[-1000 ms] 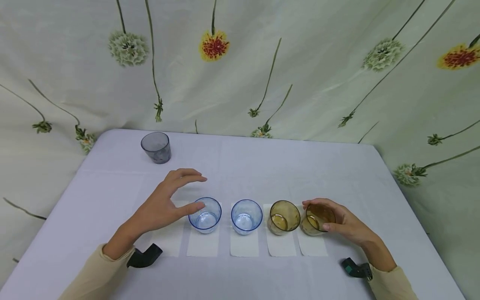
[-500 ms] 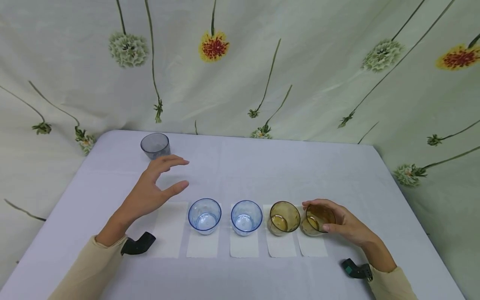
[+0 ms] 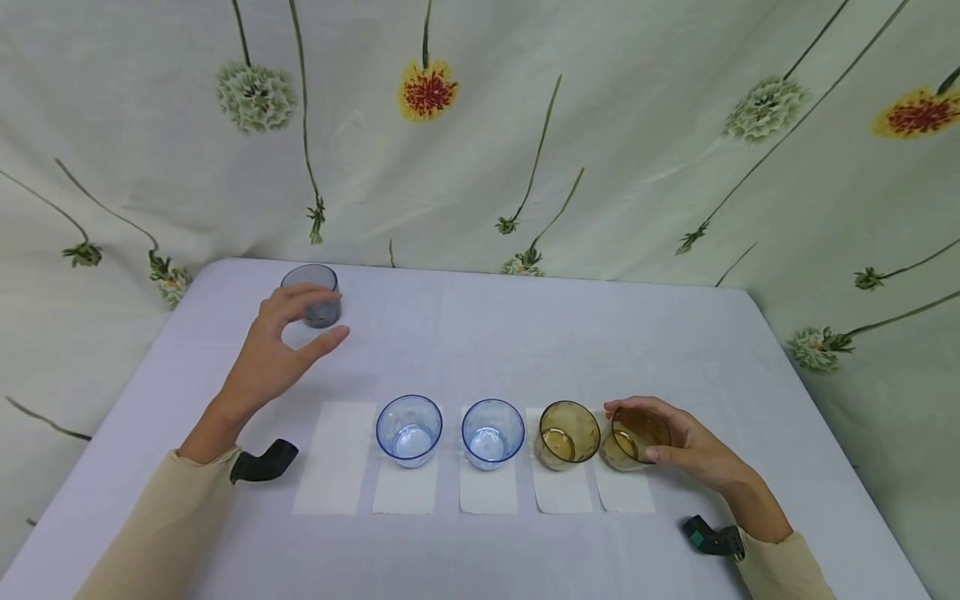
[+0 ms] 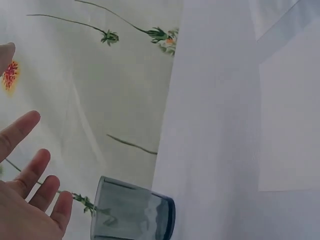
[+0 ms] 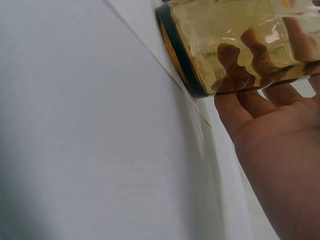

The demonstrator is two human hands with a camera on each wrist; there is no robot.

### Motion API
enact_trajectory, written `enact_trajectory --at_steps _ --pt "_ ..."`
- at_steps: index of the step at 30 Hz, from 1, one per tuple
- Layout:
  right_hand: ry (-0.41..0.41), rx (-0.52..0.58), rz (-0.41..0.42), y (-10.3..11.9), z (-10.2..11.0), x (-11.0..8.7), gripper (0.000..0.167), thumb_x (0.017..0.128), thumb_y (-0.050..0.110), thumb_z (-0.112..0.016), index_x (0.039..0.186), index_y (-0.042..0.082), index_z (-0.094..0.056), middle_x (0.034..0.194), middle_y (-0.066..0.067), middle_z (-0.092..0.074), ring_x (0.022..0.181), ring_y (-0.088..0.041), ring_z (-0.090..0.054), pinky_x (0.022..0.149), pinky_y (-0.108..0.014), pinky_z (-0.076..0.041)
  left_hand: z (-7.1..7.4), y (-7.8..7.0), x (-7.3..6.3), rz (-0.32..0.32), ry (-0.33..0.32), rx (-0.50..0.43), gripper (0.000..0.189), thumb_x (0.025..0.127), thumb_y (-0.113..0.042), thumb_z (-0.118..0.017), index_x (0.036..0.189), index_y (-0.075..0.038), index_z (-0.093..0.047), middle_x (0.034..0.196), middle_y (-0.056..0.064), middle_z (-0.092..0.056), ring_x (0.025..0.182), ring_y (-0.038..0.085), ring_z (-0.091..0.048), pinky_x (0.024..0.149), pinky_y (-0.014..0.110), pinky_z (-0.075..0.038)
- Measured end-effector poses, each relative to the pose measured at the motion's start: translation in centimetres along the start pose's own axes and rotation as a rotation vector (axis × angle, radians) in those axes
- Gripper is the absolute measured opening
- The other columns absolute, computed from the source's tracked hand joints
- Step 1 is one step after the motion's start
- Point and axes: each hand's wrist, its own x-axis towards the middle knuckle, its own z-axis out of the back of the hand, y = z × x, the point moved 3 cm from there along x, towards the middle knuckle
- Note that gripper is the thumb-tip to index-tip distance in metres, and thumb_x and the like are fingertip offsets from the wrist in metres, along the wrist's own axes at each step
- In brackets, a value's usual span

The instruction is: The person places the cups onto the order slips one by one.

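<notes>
My left hand [image 3: 270,350] hovers beside the smoky grey glass [image 3: 324,313] at the back left, thumb and fingers spread apart, nothing between them. In the left wrist view, the fingers [image 4: 41,192] are spread to the left of that grey glass [image 4: 132,212]. At the right end of the row, my right hand [image 3: 701,450] holds an amber glass [image 3: 626,442], thumb on the near side and fingers curled round the far side. The right wrist view shows fingers through the wall of the amber glass [image 5: 240,35], its base close over the white paper.
To its left stand another amber glass [image 3: 567,442] and two blue-rimmed clear glasses, one in the middle [image 3: 492,437] and one further left [image 3: 409,437], each on a white paper strip. A fifth-place strip of paper [image 3: 330,471] lies at the left end. Flowered cloth [image 3: 637,125] hangs behind the table.
My left hand has moved away from the left blue glass, back and to the left, up to the grey glass. The right hand and the glasses have stayed put.
</notes>
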Motion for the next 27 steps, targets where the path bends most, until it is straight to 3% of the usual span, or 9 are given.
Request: enact_trajectory --at_steps 9,16,27 --pt "0.008 0.009 0.017 -0.1 0.0 0.0 0.060 0.090 -0.024 -0.045 0.147 -0.014 -0.030 0.154 -0.026 -0.038 0.145 -0.025 -0.039 0.118 -0.026 -0.031 1.3 1.8 1.2 0.063 -0.061 -0.004 0.049 0.088 -0.024 -0.078 0.130 -0.006 -0.064 0.153 0.014 -0.039 0.143 0.032 -0.026 0.109 0.061 -0.028" --pt "0.012 0.004 0.026 0.0 0.1 0.0 0.059 0.091 -0.024 -0.046 0.147 -0.015 -0.029 0.154 -0.027 -0.037 0.145 -0.025 -0.039 0.118 -0.026 -0.031 2.0 3.1 2.0 0.111 -0.044 0.017 0.054 0.087 -0.029 -0.079 0.134 -0.008 -0.061 0.157 0.014 -0.031 0.146 0.034 -0.018 0.112 0.065 -0.026" --pt "0.010 0.001 0.018 -0.1 0.1 -0.1 0.060 0.091 -0.024 -0.045 0.147 -0.013 -0.029 0.154 -0.027 -0.037 0.146 -0.025 -0.039 0.118 -0.026 -0.031 2.5 4.2 3.2 0.155 -0.031 -0.004 0.058 0.090 -0.031 -0.075 0.139 -0.005 -0.057 0.161 0.017 -0.025 0.149 0.037 -0.017 0.115 0.065 -0.023"
